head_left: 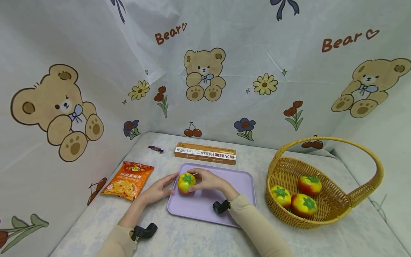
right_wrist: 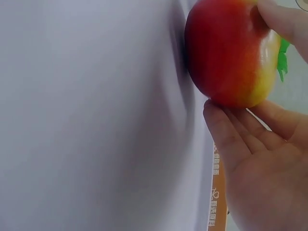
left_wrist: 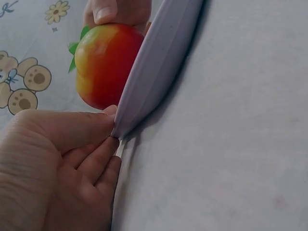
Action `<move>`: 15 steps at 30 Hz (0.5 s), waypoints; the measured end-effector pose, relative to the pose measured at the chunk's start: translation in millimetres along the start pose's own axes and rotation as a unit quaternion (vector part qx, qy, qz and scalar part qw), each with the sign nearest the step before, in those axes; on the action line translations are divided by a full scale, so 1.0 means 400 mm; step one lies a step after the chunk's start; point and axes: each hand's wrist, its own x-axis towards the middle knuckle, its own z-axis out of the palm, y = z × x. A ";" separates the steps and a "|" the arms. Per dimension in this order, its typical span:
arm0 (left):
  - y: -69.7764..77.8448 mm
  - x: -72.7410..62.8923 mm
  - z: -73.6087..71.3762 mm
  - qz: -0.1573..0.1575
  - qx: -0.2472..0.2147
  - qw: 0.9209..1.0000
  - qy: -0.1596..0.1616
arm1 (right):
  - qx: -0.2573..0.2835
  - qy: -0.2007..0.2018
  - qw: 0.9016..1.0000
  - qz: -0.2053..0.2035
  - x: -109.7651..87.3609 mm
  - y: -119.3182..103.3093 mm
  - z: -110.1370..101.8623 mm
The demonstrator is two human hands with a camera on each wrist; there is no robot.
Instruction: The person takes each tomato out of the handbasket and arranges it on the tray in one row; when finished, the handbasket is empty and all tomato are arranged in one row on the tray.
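Note:
A red and yellow tomato (head_left: 186,182) with a green star-shaped top sits at the left end of a pale purple tray (head_left: 208,208). My right hand (head_left: 208,179) grips it from the right, thumb on the near side and fingers on the far side. In the right wrist view the red underside of the tomato (right_wrist: 226,53) is against the tray. At the tray's left rim is my left hand (head_left: 157,189). The left wrist view has its thumb and fingers (left_wrist: 98,159) pinching the rim, just beside the tomato.
A wicker basket (head_left: 282,216) with a tall handle stands right of the tray, holding three more tomatoes (head_left: 304,205). Behind the tray lies a pasta box (head_left: 205,153). An orange snack bag (head_left: 130,180) and a small wrapped candy (head_left: 156,149) lie to the left. Printed cloth walls surround the table.

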 end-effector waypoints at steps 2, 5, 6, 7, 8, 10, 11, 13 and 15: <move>0.000 0.000 0.000 -0.007 -0.001 1.000 0.002 | -0.001 -0.002 1.000 0.003 0.000 -0.002 -0.001; -0.002 0.000 0.000 -0.007 0.001 1.000 0.002 | -0.006 0.000 1.000 0.007 0.000 -0.007 -0.004; -0.002 0.000 0.000 -0.005 0.003 1.000 0.002 | -0.006 0.001 1.000 0.008 0.000 -0.009 -0.006; -0.002 0.000 0.000 -0.008 0.002 1.000 0.002 | -0.007 0.001 1.000 0.010 0.000 -0.011 -0.008; -0.003 0.000 0.000 -0.008 0.003 1.000 0.001 | -0.005 0.002 1.000 0.011 -0.001 -0.012 -0.010; -0.001 0.000 0.001 -0.005 0.002 1.000 0.000 | 0.006 0.005 1.000 0.013 -0.005 -0.015 -0.014; -0.001 -0.001 0.001 -0.003 0.000 1.000 -0.001 | 0.013 0.007 1.000 0.011 -0.008 -0.018 -0.017; 0.002 -0.003 0.002 -0.002 -0.006 1.000 -0.001 | 0.032 0.012 0.999 0.009 -0.014 -0.025 -0.026; 0.005 -0.004 0.002 0.003 -0.007 1.000 -0.002 | 0.050 0.021 0.999 0.000 -0.024 -0.037 -0.038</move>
